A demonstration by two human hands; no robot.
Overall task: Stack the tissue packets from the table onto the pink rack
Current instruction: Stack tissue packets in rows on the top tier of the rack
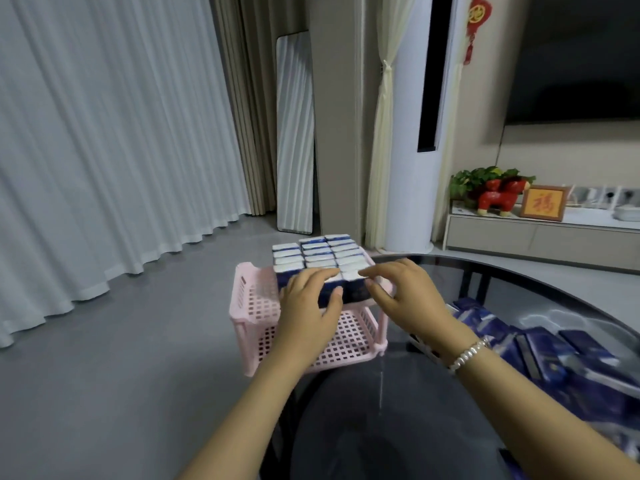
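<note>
Dark blue tissue packets with white top edges stand upright in three tight rows on the top shelf of the pink plastic lattice rack, filling its far and right part and reaching just beyond both sets of fingertips. The left hand lies over the nearest packets in the middle row, its fingers bent loosely over their top edges and its thumb pressed against their dark front face, so it grips the front of that row. The right hand rests just beside it on the nearest packets of the right-hand row, fingers gently curved with the tips touching the white tops; whether it actually pinches a packet cannot be told. A string of white beads forms a bracelet on the right wrist. Below the hands the rack's lower shelf shows its bare grid. The rack stands at the left edge of a round, dark glass table, and to the right of the right forearm a loose heap of more blue tissue packets lies on that table. Beyond the fingertips are a grey floor, white curtains, a leaning mirror, a tall white tower unit, and a low cabinet with a red figurine.
</note>
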